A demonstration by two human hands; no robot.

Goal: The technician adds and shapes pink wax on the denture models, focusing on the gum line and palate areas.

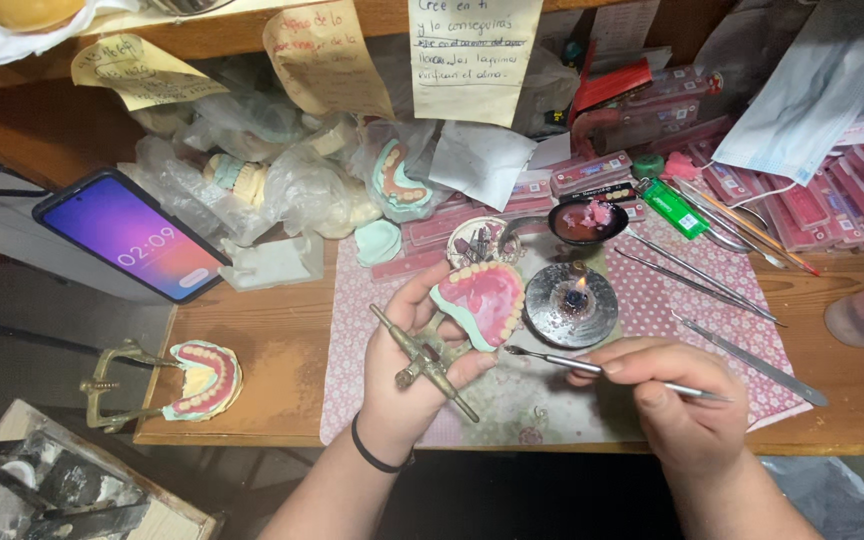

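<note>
Two hands work close over the worktop (282,350), and the risks lie in how near everything sits to the small flame. The right hand (677,400) has its fingers closed around a thin metal tool (602,370), pen-fashion, wrist low, tip pointing left toward the denture (482,303); a slip of that tip could gouge the pink wax or knock a tooth out of line. The left hand (417,365), palm up with a dark band at the wrist, curls its fingers around the brass articulator (427,362) that carries the denture, tilting the pink base and its row of teeth up just left of the burner (570,305). Held so near, the wax could soften or sag if it drifts toward the lit wick, and a finger could be burned. Whether the tool tip is hot I cannot tell from this view. Beyond the burner, a small dish (587,220) of pink wax and loose steel instruments (697,275) lie on the dotted mat (352,330), easy to catch with a sleeve. Farther back, plastic bags (292,190) and paper notes (472,55) hang near enough to be a fire worry.
</note>
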